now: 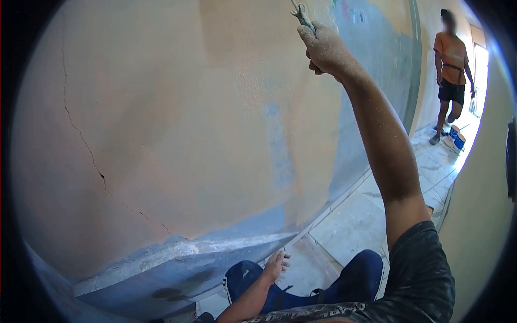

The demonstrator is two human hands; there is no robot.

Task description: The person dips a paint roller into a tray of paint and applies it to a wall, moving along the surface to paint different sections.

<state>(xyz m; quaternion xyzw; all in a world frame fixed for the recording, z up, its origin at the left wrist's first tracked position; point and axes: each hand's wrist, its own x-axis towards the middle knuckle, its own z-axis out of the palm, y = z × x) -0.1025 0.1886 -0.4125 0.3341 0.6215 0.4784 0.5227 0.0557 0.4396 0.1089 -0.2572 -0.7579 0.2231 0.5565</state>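
Note:
My right hand, dusted with pale specks, is raised high at arm's length before the wall. Its fingers are wrapped round a grey metal tool with a forked end, whose upper part runs out of the frame. I cannot make out its exact kind. Low down, my left hand hangs beside my left knee, near the foot of the wall, with its fingers apart and nothing visible in it. The wall is peach with patchy blue-grey areas, and a thin dark crack runs down its left part.
A rough whitish ledge runs along the wall's base. Dusty pale tiles cover the floor. Down the corridor, a person in an orange shirt stands near blue buckets. Another wall rises on the right.

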